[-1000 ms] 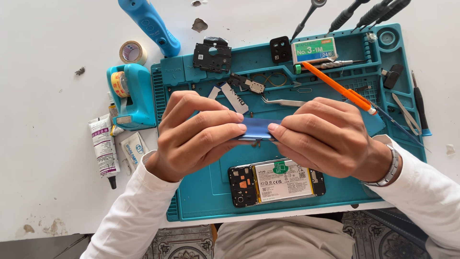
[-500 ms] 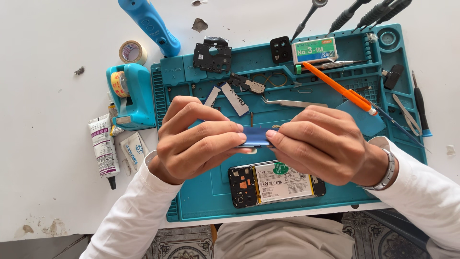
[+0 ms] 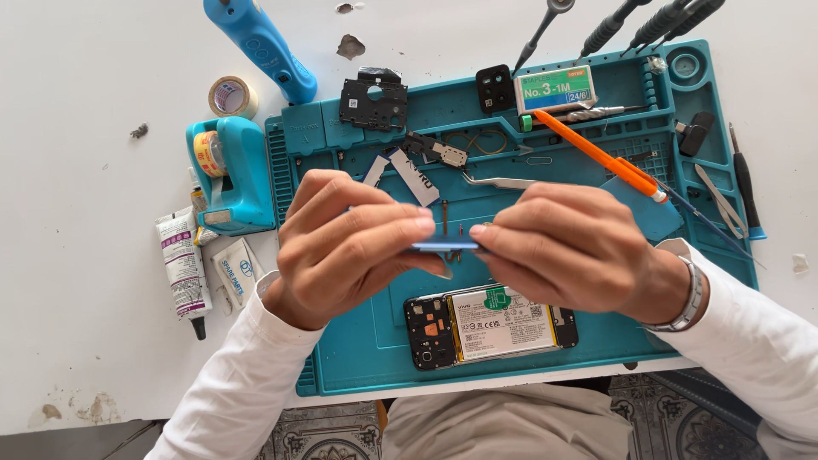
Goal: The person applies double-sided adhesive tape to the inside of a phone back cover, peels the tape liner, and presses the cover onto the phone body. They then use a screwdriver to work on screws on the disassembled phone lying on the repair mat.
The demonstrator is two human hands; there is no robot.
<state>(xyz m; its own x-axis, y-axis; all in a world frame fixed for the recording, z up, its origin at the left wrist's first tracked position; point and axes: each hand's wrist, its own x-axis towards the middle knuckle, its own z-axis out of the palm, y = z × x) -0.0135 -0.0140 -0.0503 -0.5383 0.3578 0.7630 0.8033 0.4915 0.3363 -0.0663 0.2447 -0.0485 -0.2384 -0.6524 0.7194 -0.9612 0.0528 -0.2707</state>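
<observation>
Both of my hands hold a thin blue phone back cover [image 3: 445, 246] edge-on between them, above the teal repair mat [image 3: 358, 358]. My left hand [image 3: 349, 247] pinches its left end with thumb and fingers. My right hand [image 3: 567, 247] grips its right end; most of the cover is hidden by my fingers. Just below my hands lies an opened phone [image 3: 490, 325] with its battery and circuit board showing.
On the mat lie a black frame part [image 3: 372, 98], a camera bezel [image 3: 495, 89], metal tweezers [image 3: 503, 181], an orange pen-like tool [image 3: 596, 153], a small box [image 3: 555, 89] and screwdrivers [image 3: 630, 21]. Left of the mat stand a teal tape dispenser [image 3: 230, 175], a tape roll [image 3: 232, 95], a glue tube [image 3: 183, 268] and a blue tool [image 3: 260, 47].
The blue cover has tilted from showing its face to nearly edge-on. My hands have shifted slightly lower, keeping their grip.
</observation>
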